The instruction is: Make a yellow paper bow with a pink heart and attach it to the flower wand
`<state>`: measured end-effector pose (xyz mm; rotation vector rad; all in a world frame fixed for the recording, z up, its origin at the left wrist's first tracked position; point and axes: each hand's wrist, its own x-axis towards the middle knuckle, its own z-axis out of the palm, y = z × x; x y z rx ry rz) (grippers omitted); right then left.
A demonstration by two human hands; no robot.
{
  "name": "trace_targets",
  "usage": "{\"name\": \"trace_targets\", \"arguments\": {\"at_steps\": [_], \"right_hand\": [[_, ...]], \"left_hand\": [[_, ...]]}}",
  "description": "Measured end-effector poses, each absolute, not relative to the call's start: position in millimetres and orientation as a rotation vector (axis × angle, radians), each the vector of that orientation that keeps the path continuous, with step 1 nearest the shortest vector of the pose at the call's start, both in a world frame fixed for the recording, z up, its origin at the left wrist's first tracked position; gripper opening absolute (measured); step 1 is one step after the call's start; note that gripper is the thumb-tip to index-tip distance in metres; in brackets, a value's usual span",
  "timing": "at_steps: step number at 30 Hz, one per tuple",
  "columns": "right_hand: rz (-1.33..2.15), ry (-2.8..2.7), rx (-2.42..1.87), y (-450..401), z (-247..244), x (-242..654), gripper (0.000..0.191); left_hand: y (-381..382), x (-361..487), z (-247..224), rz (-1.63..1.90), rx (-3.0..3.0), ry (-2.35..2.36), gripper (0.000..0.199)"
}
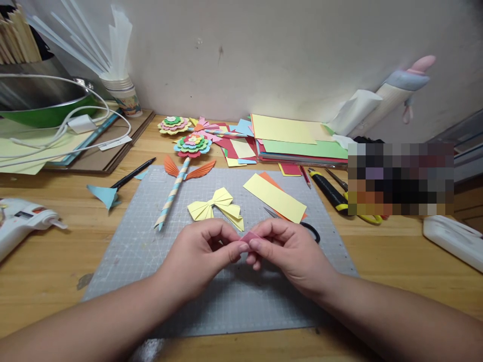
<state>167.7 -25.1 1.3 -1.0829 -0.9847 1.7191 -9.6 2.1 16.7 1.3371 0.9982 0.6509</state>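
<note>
Over the grey cutting mat (124, 281), my left hand (206, 251) and my right hand (289, 254) pinch a small pink paper piece (249, 236) between thumbs and fingers. Just beyond them lies a folded yellow paper bow (215, 203). Yellow paper strips (275, 196) rest over an orange sheet to the right, beside scissors (311, 231) partly hidden behind my right hand. A paper flower (192, 144) on a striped stem with orange leaves lies at the mat's upper left.
A glue gun (26, 221) and black pen (134, 173) are at left. Behind stand a paper cup (123, 93) and green pan (49, 113). Stacked coloured paper (298, 136) is at the back; a black-yellow cutter (330, 191) and white tool (453, 239) are right.
</note>
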Motion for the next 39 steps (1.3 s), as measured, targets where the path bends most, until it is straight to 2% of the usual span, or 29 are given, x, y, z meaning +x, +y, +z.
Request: {"name": "trace_targets", "arguments": {"at_steps": [18, 24, 30, 34, 39], "right_hand": [[1.715, -1.071, -1.120, -25.5, 4.5, 168.0, 0.020], [1.780, -1.228, -1.241, -27.6, 10.9, 166.4, 0.024], [1.671, -1.312, -1.196, -27.0, 14.6, 166.2, 0.018], [1.648, -1.224, -1.119, -23.6, 11.1, 167.8, 0.015], [1.571, -1.196, -1.104, -23.2, 6.6, 169.6, 0.020]], "left_hand": [[2.2, -10.9, 19.1, 0.604, 1.536, 0.983, 0.021], [0.4, -12.2, 22.9, 0.567, 1.700, 0.934, 0.015], [-1.0, -12.5, 21.7, 0.538, 1.902, 0.894, 0.015], [-0.4, -13.5, 23.1, 0.650, 1.846, 0.952, 0.016], [2.4, -14.0, 27.6, 0.696, 1.779, 0.998, 0.015]]}}
